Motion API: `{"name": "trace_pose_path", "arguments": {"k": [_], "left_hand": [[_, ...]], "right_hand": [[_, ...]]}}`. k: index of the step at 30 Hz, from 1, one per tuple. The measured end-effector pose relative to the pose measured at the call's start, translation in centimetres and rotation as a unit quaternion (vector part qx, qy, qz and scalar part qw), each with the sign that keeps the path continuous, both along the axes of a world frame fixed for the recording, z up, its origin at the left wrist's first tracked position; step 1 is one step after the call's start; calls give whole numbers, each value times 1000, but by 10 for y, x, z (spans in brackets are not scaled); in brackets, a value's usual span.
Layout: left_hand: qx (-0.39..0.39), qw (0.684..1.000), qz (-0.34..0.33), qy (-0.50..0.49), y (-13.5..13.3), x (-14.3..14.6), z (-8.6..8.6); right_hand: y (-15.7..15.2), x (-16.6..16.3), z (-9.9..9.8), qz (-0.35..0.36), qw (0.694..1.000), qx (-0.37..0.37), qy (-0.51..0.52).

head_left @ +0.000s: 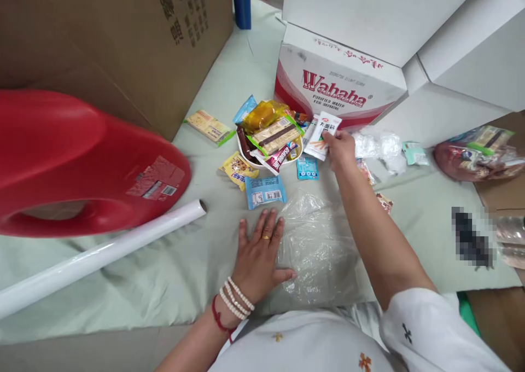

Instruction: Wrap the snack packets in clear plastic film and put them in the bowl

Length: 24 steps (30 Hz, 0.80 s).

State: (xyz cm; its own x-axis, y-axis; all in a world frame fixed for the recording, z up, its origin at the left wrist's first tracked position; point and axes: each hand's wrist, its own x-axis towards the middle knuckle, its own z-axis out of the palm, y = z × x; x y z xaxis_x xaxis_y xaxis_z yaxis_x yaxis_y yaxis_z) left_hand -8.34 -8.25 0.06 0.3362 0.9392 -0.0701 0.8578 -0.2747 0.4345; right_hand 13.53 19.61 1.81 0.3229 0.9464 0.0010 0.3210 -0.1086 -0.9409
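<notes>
My left hand lies flat with spread fingers on the green cloth, its thumb at the edge of a clear plastic bag. Just beyond its fingertips is a blue snack packet. My right hand pinches a white snack packet to the right of a white bowl heaped with wrapped snacks. Around the bowl lie a yellow cookie packet, a small blue packet and a long cracker packet.
Behind the bowl stands a Wahaha water carton. A big brown carton, a red plastic piece and a white tube take up the left. Crumpled clear wrappers and a reddish container of snacks are at right.
</notes>
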Motion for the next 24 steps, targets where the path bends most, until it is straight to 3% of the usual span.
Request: {"name": "trace_pose_path", "arguments": {"k": [5,13,16,19,22,24], "left_hand": [[2,1000,0,-4,0,0,-1],[-5,1000,-2,-1,1,0,0],[-7,1000,-4,6,1,1,-1],[-7,1000,3,19,2,1,-3],[-7,1000,2,31,2,1,-2],[-11,999,-6,36,2,1,-2]], "right_hand": [[50,-10,-8,24,986,-43,-157],[34,-6,-10,64,982,41,-171],[11,6,6,96,986,113,-76],[-33,29,38,135,978,155,26],[-93,57,74,249,965,74,45],[-131,70,89,368,929,-32,33]]}}
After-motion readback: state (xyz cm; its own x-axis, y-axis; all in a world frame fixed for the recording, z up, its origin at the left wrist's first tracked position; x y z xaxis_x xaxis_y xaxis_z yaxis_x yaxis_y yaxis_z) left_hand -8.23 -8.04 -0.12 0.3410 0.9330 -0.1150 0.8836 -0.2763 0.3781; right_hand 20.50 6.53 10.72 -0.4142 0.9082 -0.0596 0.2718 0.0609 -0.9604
